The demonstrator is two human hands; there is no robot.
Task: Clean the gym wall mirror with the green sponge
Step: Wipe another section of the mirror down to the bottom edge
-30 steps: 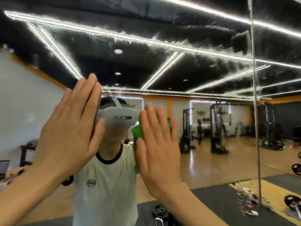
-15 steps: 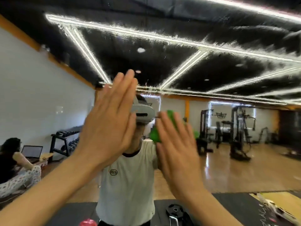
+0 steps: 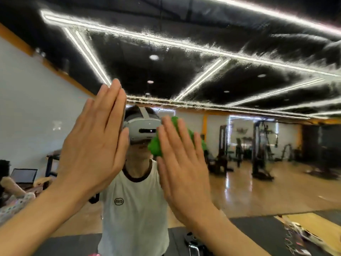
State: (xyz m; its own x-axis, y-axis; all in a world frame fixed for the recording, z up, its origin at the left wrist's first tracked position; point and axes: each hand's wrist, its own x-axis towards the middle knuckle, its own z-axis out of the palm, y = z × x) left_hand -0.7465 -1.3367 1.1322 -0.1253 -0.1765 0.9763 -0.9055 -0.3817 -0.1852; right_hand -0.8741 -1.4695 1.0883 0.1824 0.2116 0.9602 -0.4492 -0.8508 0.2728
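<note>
The wall mirror (image 3: 239, 108) fills the whole view and reflects the gym, its black ceiling with light strips streaked by smears. My right hand (image 3: 184, 167) is raised with straight fingers, pressing the green sponge (image 3: 156, 147) flat against the glass; the sponge shows only around my fingertips, most of it hidden behind the hand. My left hand (image 3: 94, 145) is held up beside it, palm toward the mirror, fingers straight and together, holding nothing. Between the hands I see my own reflection in a white shirt and headset.
Reflected in the glass: weight machines (image 3: 260, 150) on a wooden floor at the right, a seated person with a laptop (image 3: 24, 175) at the lower left, dark floor mats (image 3: 258, 233) and weight plates at the bottom.
Both hands and the sponge have slid rightward and slightly down across the frame as my view turned left; the mirror seam at the right has left the frame. The hands' poses are unchanged.
</note>
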